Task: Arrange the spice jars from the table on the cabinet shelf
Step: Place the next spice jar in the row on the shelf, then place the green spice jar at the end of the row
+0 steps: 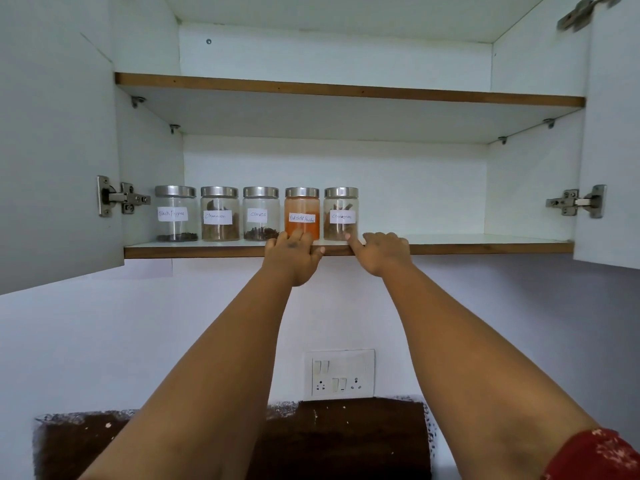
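Nearest, a red patterned sleeve (599,455) covers the right upper arm at the lower right corner. Both bare forearms reach up and away over a dark brown surface (339,441) with a speckled edge, past a white switch plate (339,374) on the wall.

The left hand (292,256) is at the front edge of the lower shelf (485,244), with its fingers (298,237) laid close together against the base of the chili jar (302,213) and the thumb along the shelf's wooden edge; it touches the jar but does not wrap around it. The right hand (382,252) is curled loosely just beside it, knuckles over the shelf edge, with the forefinger stretched out so its tip meets the bottom of the cinnamon jar (341,213). It grips nothing.

Five glass jars with steel lids stand upright in a row near the front edge of the lower shelf, filling its left half, each with a white handwritten label. From the left corner: the pepper jar (176,213), a second jar (220,213) whose label is hard to read, the cloves jar (261,213), the orange chili jar, then the cinnamon jar. They stand close but apart.

The shelf's right half is bare. Above it is the upper shelf (346,90), and both cabinet doors (52,150) are swung open on steel hinges (121,197).
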Motion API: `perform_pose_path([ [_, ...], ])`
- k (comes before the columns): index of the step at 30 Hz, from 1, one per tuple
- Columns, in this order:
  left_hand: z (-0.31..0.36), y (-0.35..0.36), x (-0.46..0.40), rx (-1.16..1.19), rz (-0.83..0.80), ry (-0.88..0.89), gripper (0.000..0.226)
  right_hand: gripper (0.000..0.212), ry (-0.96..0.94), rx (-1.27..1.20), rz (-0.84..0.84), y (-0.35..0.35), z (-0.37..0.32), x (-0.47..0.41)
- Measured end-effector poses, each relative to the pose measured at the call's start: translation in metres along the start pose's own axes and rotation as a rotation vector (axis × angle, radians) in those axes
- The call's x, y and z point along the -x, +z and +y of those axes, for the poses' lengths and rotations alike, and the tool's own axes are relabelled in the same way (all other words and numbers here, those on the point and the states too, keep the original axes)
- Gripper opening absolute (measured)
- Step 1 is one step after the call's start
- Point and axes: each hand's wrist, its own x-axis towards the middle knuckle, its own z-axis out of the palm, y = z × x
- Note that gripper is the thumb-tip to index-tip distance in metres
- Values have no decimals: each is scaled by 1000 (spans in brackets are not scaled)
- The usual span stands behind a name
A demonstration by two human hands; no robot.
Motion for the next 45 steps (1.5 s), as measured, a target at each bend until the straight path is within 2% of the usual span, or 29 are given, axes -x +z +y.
perform_pose_path([
  [3,1,4,21,-49,30,19,50,74,-66,-17,44,9,10,27],
  [6,9,14,50,113,235,2,54,89,-72,-108,76,17,14,56],
  [8,21,25,78,287,299,-16,52,84,28,-222,205,25,13,87],
  [10,31,47,113,406,329,1,47,73,221,-399,315,40,15,122],
  [12,36,74,152,383,335,45,45,65,338,-477,290,62,21,162],
  [15,35,109,200,335,230,96,50,66,364,-461,158,99,39,223],
  [18,41,129,248,459,107,23,55,67,417,-359,62,127,64,287],
  [23,58,173,347,676,-110,-93,62,71,662,-290,-135,157,106,386],
  [29,91,219,443,701,-445,-107,68,72,843,-223,-280,183,142,458],
  [31,101,229,463,679,-556,-117,80,71,851,-219,-346,192,145,472],
  [34,115,236,481,697,-787,-178,119,63,859,-263,-402,206,147,488],
  [36,121,240,490,597,-878,-161,132,59,897,-294,-450,214,149,496],
  [39,126,247,505,526,-899,-191,128,53,985,-369,-514,220,153,508],
  [43,134,250,518,619,-805,-303,93,50,959,-406,-537,216,158,512],
  [45,134,246,516,668,-761,-391,83,50,935,-439,-526,211,161,508],
])
